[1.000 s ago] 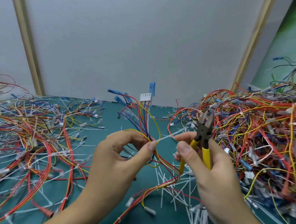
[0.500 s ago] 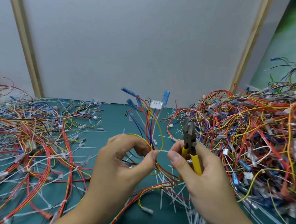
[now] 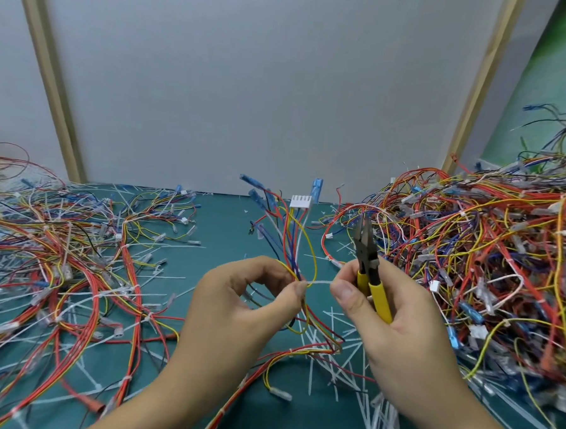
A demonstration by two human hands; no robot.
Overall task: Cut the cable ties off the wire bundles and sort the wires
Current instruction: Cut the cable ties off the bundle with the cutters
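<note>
In left hand (image 3: 237,307) wire bundle (image 3: 295,244), in right hand (image 3: 400,332) yellow cutters (image 3: 367,268)

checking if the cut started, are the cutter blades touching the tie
Apart. Head view: the cutters in the right hand point up, blades clear above the tie, which sticks sideways from the wires pinched by the left hand.

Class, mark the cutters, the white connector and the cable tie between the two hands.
cutters (image 3: 367,261), head view, black head.
white connector (image 3: 301,201), head view, middle of housing.
cable tie (image 3: 319,282), head view, bare white strand.
</note>
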